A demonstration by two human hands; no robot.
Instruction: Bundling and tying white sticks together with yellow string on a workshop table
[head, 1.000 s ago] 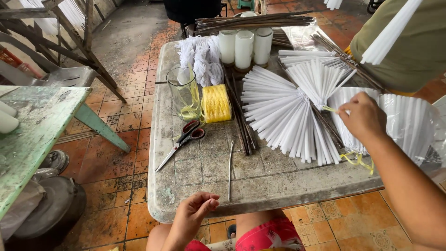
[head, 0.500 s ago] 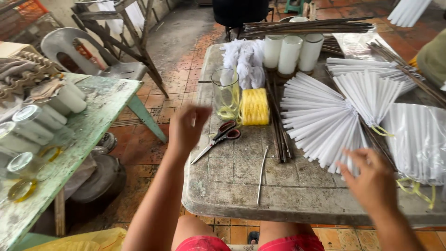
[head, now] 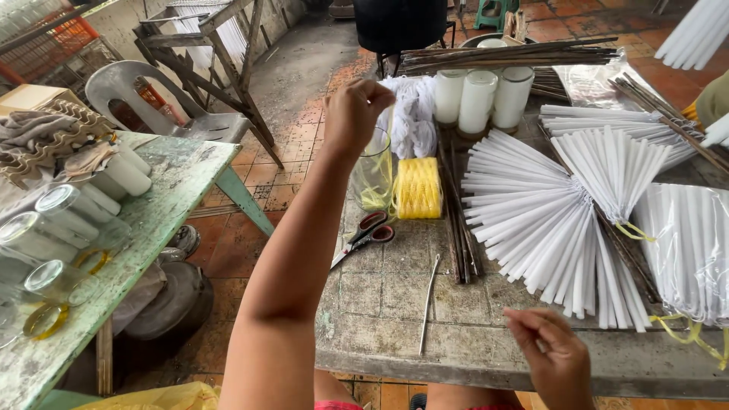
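Two hands: left [head: 353, 114] pinched above glass jar [head: 373, 176], right [head: 553, 357] loosely curled, empty.

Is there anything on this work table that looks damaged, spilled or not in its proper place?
Nothing looks spilled or broken. The left hand is above the glass jar, beside the yellow string roll. The scissors lie open and a thin metal rod lies loose near the table edge, by the right hand.
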